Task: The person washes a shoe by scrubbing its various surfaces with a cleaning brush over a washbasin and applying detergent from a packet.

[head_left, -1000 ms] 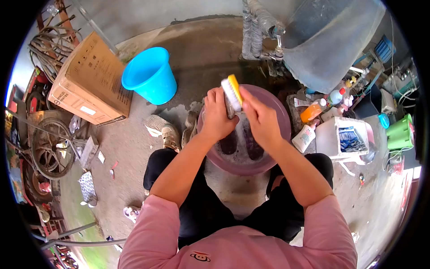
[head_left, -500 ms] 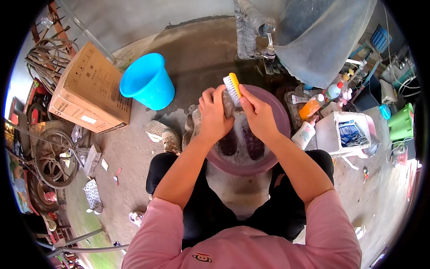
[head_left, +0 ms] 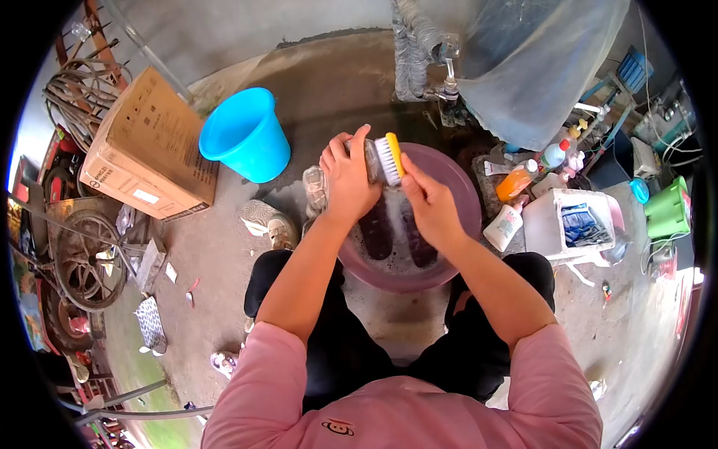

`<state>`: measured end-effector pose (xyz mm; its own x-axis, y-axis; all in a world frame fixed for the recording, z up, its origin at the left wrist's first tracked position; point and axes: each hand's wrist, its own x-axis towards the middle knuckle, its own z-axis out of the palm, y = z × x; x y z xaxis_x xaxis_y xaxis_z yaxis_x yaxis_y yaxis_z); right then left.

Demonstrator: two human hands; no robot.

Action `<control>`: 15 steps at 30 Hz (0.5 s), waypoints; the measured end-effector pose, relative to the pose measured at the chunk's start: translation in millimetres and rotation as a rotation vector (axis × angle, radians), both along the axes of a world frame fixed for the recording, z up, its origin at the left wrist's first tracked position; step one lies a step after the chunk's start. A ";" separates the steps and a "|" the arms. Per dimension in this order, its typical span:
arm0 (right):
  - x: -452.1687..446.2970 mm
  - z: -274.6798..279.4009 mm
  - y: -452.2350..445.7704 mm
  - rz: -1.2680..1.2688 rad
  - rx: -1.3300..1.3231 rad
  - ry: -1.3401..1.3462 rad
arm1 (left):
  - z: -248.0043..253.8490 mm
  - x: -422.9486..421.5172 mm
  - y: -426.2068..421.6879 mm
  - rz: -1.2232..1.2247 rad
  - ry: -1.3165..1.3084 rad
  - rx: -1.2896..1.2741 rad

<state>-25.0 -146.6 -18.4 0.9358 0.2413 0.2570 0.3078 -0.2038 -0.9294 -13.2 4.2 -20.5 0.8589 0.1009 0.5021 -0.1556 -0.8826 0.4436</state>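
Over the basin, my left hand [head_left: 350, 178] is closed around a wet greyish shoe [head_left: 372, 160], mostly hidden by the fingers. My right hand [head_left: 432, 203] grips a scrub brush [head_left: 393, 156] with a yellow back and white bristles. Its bristles face the shoe and appear to touch it. Below both hands stands a mauve plastic basin [head_left: 471, 196] of sudsy water, holding two dark, sole-shaped pieces [head_left: 375, 233]. Left of the basin is another pale shoe [head_left: 315, 188], partly hidden by my left forearm.
A blue bucket [head_left: 250, 142] and a cardboard box [head_left: 146, 150] stand to the left. More shoes [head_left: 280, 230] lie near my left knee. On the right are an orange bottle [head_left: 517, 179], a white bottle [head_left: 503, 226] and a white bin [head_left: 550, 224]. A wrapped pipe with a tap [head_left: 449, 86] rises behind.
My left hand has turned and shifted slightly left with the shoe. The brush has moved a little down and stands more upright in my right hand.
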 end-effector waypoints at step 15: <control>19.6 1.5 -5.2 -0.026 0.092 0.223 | -15.4 -18.0 -29.5 -0.208 0.095 -0.027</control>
